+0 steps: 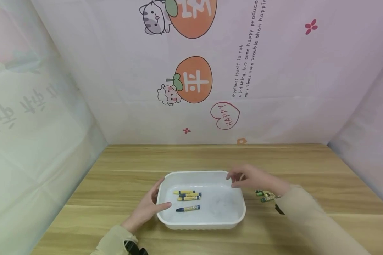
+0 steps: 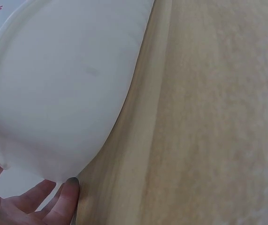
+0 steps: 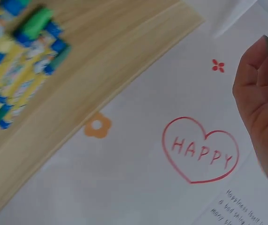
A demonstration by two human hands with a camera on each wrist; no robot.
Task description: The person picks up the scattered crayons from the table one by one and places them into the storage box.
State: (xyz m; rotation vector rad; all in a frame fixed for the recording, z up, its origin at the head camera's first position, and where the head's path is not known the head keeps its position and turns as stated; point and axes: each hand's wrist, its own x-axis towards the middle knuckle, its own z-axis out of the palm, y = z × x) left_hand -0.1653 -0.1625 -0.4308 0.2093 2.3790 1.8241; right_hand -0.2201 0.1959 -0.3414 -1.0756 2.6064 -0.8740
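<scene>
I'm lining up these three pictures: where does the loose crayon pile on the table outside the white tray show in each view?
Head: the crayon pile is right of centre, low down, between the white tray and the right sleeve.
Left wrist: not in it.
Right wrist: upper left, blurred, cut off by the picture's left edge.
Shared landmark: the wooden tabletop, visible in all three.

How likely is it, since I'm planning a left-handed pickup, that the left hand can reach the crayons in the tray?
Probably yes: the crayons lie uncovered near the left hand, though it may first need to release the tray.
</scene>
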